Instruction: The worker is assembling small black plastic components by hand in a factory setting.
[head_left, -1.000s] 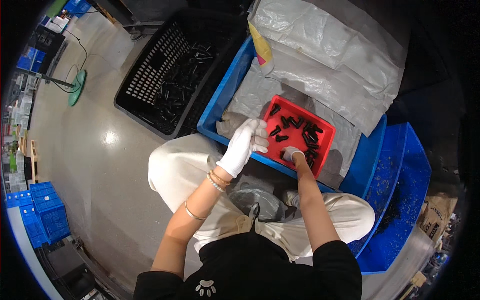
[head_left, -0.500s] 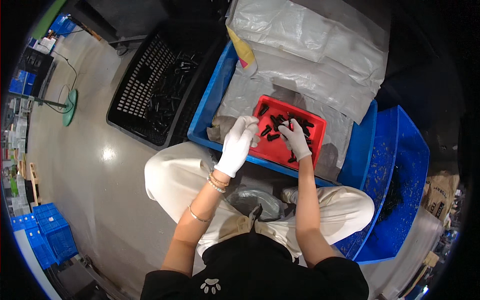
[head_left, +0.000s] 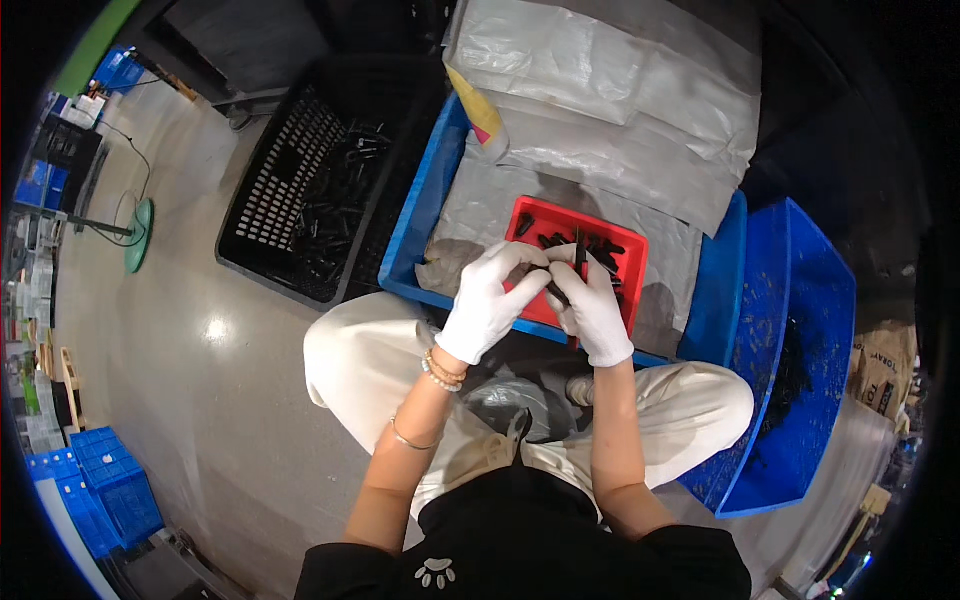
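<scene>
Both my hands wear white gloves and meet over the near side of a red tray (head_left: 640,262). Between my left hand (head_left: 490,305) and my right hand (head_left: 595,305) is a small black part (head_left: 557,288), pinched by the left fingertips. A slim black-and-red tool (head_left: 580,262) stands lengthwise in my right hand, its lower end showing below the fingers; its exact kind is unclear. Several similar black parts (head_left: 551,240) lie in the tray beyond my fingers. My hands hide some of the tray's near half.
The tray sits on grey sheeting (head_left: 560,178) over a large blue bin (head_left: 408,240). A black perforated crate (head_left: 290,190) of black parts stands left. On the right is a blue open container (head_left: 820,350) with dark pieces. A yellow-tipped bag (head_left: 483,115) lies behind.
My right hand has drawn back from the parts in the tray toward me. Both hands have come together around a black part, and the slim tool now shows clearly.
</scene>
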